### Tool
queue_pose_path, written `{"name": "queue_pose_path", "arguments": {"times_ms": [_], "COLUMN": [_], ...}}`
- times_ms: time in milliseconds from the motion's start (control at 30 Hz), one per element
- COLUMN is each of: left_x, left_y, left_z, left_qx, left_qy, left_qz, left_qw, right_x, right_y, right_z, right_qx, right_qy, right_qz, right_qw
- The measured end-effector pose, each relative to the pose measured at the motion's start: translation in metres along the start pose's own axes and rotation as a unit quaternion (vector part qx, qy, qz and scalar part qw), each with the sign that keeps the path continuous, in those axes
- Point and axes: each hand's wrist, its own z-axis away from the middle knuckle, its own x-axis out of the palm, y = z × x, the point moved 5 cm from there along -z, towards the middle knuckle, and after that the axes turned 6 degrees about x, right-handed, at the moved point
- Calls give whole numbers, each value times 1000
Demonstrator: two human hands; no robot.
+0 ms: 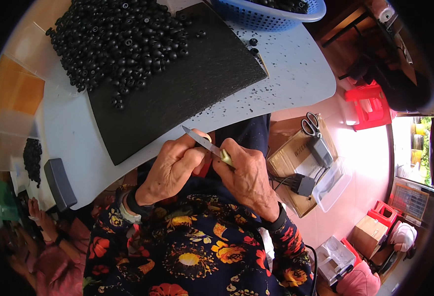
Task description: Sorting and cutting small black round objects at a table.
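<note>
My right hand (244, 172) is closed round the pale yellow-green handle of a small knife (202, 140). Its blade slants up and to the left, passing across the fingers of my left hand (173, 165). That left hand is curled shut close beside the blade; whatever its fingers pinch is hidden or too small to name. Both hands are just off the near edge of the table. Beyond them, a large heap of small round black parts (123, 42), some with a hole, covers the far left of a black mat (177, 93).
The light table (296, 74) is strewn with black scraps. A blue basket (261, 19) holds more black parts. To the right, scissors (311, 124) lie on a cardboard box (291, 163). A red stool (370, 106) stands on the floor. Another person's hand (42, 217) is at the left.
</note>
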Motion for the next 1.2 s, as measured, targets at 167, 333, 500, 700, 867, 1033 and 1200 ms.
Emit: {"name": "queue_pose_path", "arguments": {"times_ms": [167,333,500,700,867,1033,1200], "left_x": [1,3,4,-7,-29,-33,-33], "left_y": [2,-1,11,1,-7,-17,-9], "left_z": [4,5,6,8,12,10,6], "left_qx": [-25,-5,19,19,72,39,79], "left_qy": [-23,-34,-15,3,48,46,30], "left_qz": [15,-2,-48,-28,13,77,68], "left_qw": [999,999,999,999,996,995,994], "right_x": [-5,-13,-3,-7,-93,-77,-35], "right_y": [28,8,-30,-26,-71,-62,-25], "right_z": [2,0,-16,-46,-127,-176,-207], "right_qx": [63,84,12,-4,-84,-81,-128], "right_qy": [23,55,-4,45,292,191,86], "right_qz": [76,-48,-159,-144,-56,91,148], "right_qw": [995,994,987,989,951,974,977]}}
